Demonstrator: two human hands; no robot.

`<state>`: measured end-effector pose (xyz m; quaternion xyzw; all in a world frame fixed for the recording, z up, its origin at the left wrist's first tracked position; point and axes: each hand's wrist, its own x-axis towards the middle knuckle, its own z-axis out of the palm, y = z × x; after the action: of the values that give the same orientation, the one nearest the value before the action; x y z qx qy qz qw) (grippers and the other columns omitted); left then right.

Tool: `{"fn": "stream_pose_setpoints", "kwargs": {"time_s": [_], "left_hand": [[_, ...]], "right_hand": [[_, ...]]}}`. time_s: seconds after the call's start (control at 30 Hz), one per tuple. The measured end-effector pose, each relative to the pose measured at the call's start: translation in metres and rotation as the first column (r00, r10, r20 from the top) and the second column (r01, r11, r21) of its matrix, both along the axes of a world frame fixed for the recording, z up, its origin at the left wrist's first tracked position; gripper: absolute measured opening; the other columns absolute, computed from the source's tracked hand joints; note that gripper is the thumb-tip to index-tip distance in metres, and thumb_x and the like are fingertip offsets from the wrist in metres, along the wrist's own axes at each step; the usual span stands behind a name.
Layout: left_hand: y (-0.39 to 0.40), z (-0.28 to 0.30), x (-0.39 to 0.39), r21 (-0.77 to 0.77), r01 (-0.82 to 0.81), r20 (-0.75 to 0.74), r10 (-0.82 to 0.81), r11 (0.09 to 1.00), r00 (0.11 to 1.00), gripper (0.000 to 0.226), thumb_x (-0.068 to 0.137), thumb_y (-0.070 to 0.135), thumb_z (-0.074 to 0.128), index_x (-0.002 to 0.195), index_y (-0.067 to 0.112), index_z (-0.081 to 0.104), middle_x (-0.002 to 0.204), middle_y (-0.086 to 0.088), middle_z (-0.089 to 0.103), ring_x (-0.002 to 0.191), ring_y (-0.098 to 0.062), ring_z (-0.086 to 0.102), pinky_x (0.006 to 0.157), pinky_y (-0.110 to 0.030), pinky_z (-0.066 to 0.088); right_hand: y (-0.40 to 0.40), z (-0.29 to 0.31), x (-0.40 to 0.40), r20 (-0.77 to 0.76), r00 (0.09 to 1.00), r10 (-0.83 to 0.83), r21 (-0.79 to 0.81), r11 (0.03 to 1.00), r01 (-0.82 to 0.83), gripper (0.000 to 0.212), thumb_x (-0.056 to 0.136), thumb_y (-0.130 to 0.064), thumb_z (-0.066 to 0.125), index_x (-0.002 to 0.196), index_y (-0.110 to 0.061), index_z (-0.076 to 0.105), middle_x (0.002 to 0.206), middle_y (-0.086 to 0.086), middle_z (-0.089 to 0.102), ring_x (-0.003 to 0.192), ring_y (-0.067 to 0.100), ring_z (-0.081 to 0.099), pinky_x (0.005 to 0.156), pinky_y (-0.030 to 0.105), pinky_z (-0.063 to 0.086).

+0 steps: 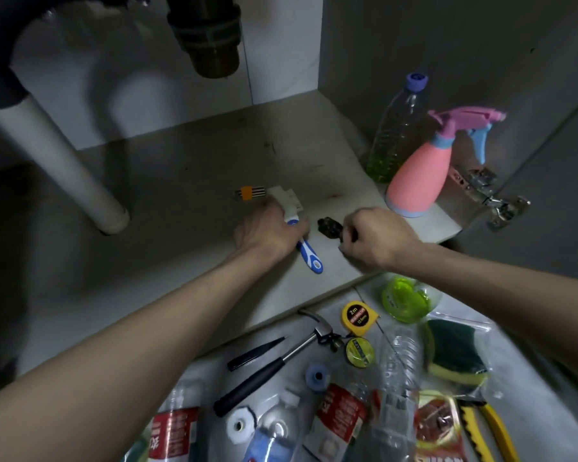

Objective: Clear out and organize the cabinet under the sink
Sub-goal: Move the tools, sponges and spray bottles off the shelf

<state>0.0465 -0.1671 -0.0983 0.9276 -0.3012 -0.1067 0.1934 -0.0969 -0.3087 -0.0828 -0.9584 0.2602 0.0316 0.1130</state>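
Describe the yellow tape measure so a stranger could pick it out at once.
Start at the front edge of the cabinet floor and drop to the items spread on the ground below the right hand. The tape measure lies just past the hammer head, left of the green translucent case. It alone is yellow with a black round label reading 2m; the electrical tape roll nearby is a ring.

Inside the cabinet I count one pink spray bottle [417, 175], one clear bottle [394, 128] with green liquid, one blue-handled brush [309, 253], and one set of hex keys [247, 193]. On the floor I count one hammer [281, 358], one yellow tape measure [357, 316], one roll of tape [359, 351], and one green-yellow sponge [454, 353].
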Motion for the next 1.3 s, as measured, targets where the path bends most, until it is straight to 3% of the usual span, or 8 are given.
{"fn": "stream_pose_setpoints", "kwargs": {"time_s": [0.2, 0.37, 0.47, 0.57, 0.7, 1.0, 1.13, 1.3], "left_hand": [[-0.007, -0.009, -0.005, 0.082, -0.088, -0.010, 0.089, 0.993, 0.996, 0.057, 0.070, 0.046, 0.073, 0.113, 0.016, 0.050, 0.095, -0.007, 0.062, 0.094, -0.033, 0.065, 0.065, -0.033, 0.043], [0.004, -0.011, 0.005, -0.006, -0.102, -0.043, 0.102, 0.995, 0.994, 0.033, 0.081, 0.019, 0.067, 0.107, 0.013, 0.049, 0.093, -0.009, 0.063, 0.084, -0.034, 0.066, 0.063, -0.035, 0.050], [0.021, -0.015, 0.007, -0.201, -0.170, -0.234, 0.122, 0.965, 0.965, 0.024, 0.089, 0.016, 0.062, 0.110, 0.006, 0.056, 0.101, -0.016, 0.068, 0.089, -0.037, 0.067, 0.070, -0.043, 0.056], [0.058, -0.017, -0.018, -0.440, -0.228, -0.379, 0.051, 0.869, 0.924, 0.015, 0.092, 0.023, 0.060, 0.106, 0.022, 0.057, 0.088, -0.007, 0.068, 0.073, -0.033, 0.064, 0.060, -0.047, 0.053], [0.112, -0.019, -0.061, -0.486, -0.153, -0.398, -0.062, 0.861, 0.915, 0.033, 0.079, 0.057, 0.066, 0.097, 0.030, 0.059, 0.082, 0.004, 0.068, 0.068, -0.011, 0.061, 0.058, -0.031, 0.049], [0.191, -0.053, -0.109, -0.193, 0.261, -0.263, -0.306, 0.946, 0.915, 0.026, 0.093, 0.061, 0.050, 0.089, 0.036, 0.044, 0.072, 0.009, 0.060, 0.063, -0.004, 0.056, 0.054, -0.026, 0.044], [0.208, -0.061, -0.106, 0.044, 0.385, -0.170, -0.373, 0.922, 0.912, 0.031, 0.089, 0.070, 0.040, 0.091, 0.039, 0.035, 0.073, 0.014, 0.057, 0.063, -0.007, 0.054, 0.051, -0.027, 0.033], [0.226, -0.064, -0.100, 0.249, 0.477, 0.031, -0.499, 0.843, 0.866, 0.035, 0.089, 0.069, 0.030, 0.089, 0.035, 0.037, 0.093, 0.006, 0.062, 0.086, -0.019, 0.060, 0.056, -0.032, 0.031]], "right_hand": [[-0.003, -0.001, -0.023, 0.072, 0.988, -0.137, 0.256, 0.960, 0.114, 0.042, 0.075, -0.030, 0.077, 0.112, -0.026, 0.059, 0.098, -0.003, 0.064, 0.096, 0.025, 0.061, 0.071, 0.028, 0.038], [0.011, -0.006, -0.029, 0.138, 0.979, -0.148, 0.311, 0.945, 0.099, 0.040, 0.083, -0.031, 0.072, 0.120, -0.024, 0.059, 0.090, -0.007, 0.062, 0.088, 0.020, 0.056, 0.070, 0.027, 0.035], [0.022, -0.007, -0.035, 0.178, 0.976, -0.123, 0.367, 0.929, 0.051, 0.034, 0.089, -0.021, 0.068, 0.122, -0.020, 0.060, 0.086, -0.007, 0.063, 0.088, 0.021, 0.060, 0.073, 0.032, 0.044], [0.032, -0.005, -0.044, 0.209, 0.972, -0.105, 0.433, 0.901, 0.004, 0.031, 0.090, -0.014, 0.068, 0.120, -0.021, 0.064, 0.087, -0.003, 0.064, 0.088, 0.023, 0.062, 0.080, 0.039, 0.053], [0.043, -0.008, -0.064, 0.207, 0.972, -0.114, 0.498, 0.867, -0.005, 0.015, 0.082, -0.021, 0.077, 0.088, -0.026, 0.064, 0.073, -0.008, 0.059, 0.068, 0.012, 0.056, 0.062, 0.030, 0.048], [0.060, -0.040, -0.108, -0.069, 0.998, 0.015, 0.355, 0.935, 0.011, 0.030, 0.085, -0.035, 0.074, 0.071, -0.018, 0.053, 0.068, -0.001, 0.062, 0.065, 0.019, 0.056, 0.059, 0.034, 0.045], [0.065, -0.051, -0.107, -0.180, 0.980, 0.082, 0.225, 0.974, -0.040, 0.022, 0.082, -0.036, 0.071, 0.087, -0.018, 0.061, 0.081, 0.000, 0.066, 0.075, 0.022, 0.061, 0.059, 0.031, 0.043], [0.071, -0.056, -0.102, -0.186, 0.973, 0.137, 0.213, 0.972, -0.096, 0.022, 0.081, -0.035, 0.072, 0.076, -0.027, 0.052, 0.076, -0.006, 0.062, 0.071, 0.019, 0.058, 0.052, 0.027, 0.037]]}}
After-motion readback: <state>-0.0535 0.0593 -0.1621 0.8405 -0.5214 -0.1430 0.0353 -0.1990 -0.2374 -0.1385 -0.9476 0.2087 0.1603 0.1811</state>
